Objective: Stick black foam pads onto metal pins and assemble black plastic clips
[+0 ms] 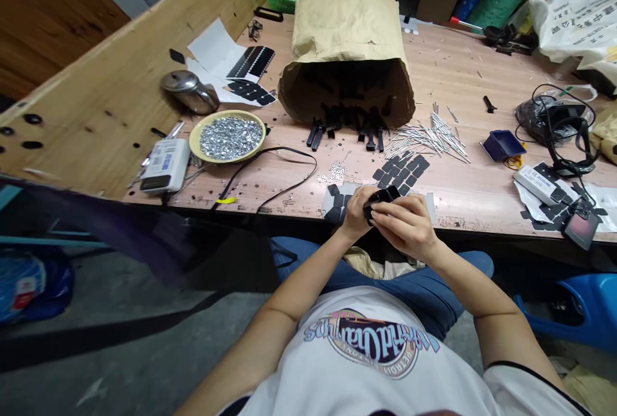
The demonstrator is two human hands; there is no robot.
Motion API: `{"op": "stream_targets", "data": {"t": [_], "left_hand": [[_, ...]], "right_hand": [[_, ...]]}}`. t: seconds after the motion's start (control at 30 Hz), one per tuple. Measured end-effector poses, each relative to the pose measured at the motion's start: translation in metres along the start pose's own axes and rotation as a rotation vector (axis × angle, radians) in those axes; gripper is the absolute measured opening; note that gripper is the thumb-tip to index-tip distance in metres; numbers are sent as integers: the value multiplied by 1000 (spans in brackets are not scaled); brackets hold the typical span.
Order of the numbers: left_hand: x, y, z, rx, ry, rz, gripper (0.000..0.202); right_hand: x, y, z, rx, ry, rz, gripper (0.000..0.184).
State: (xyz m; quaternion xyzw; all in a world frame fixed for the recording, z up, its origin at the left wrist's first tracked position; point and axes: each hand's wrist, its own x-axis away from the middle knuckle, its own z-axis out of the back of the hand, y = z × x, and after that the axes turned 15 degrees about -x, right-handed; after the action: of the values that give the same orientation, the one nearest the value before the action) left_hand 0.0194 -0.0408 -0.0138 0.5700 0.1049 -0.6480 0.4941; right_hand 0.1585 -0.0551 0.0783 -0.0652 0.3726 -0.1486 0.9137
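Observation:
At the front edge of the table, my left hand (357,215) and my right hand (407,223) are both closed around a small black plastic part (384,197). My fingers hide much of its shape. Just behind it lie several black rounded pads (401,173) on the tabletop, with more pads (336,202) beside my left hand. Small silvery pieces (336,171) are scattered beyond my left hand. A heap of thin metal rods (429,136) lies farther back to the right. Black parts (370,136) spill from the mouth of a large brown paper bag (347,24).
A yellow bowl (194,144) of small metal pieces stands left, near a steel pot (186,90) and a white box (165,166). A black strap (289,148) curves across the table. On the right are a blue tray (502,145), a headset (571,139) and a phone (581,226).

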Motion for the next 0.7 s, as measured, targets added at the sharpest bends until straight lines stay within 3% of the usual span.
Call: {"op": "stream_targets", "data": {"t": [0.1,0.2,0.33,0.43,0.5,0.6,0.7], "left_hand": [[2,-4,-1,7,10,25,22],[8,-10,-3,58,-46,132,28],[13,-13,-7,35,7,274,29],[11,-12,-9,-4,65,310,27],[10,-12,-9,-18,51,337,26],[10,-16,-8,-27,25,399,23],[13,-22,-7,-27,57,477,26]], "right_hand": [[1,23,0,40,-22,-155,22],[-2,74,-5,162,-24,-375,28],[-19,137,-26,342,-420,-596,28],[-36,158,-46,382,-749,-535,34],[-44,161,-58,371,-897,-448,36],[-46,159,-65,333,-1014,-311,34],[-32,145,-58,232,-1080,-119,31]]}}
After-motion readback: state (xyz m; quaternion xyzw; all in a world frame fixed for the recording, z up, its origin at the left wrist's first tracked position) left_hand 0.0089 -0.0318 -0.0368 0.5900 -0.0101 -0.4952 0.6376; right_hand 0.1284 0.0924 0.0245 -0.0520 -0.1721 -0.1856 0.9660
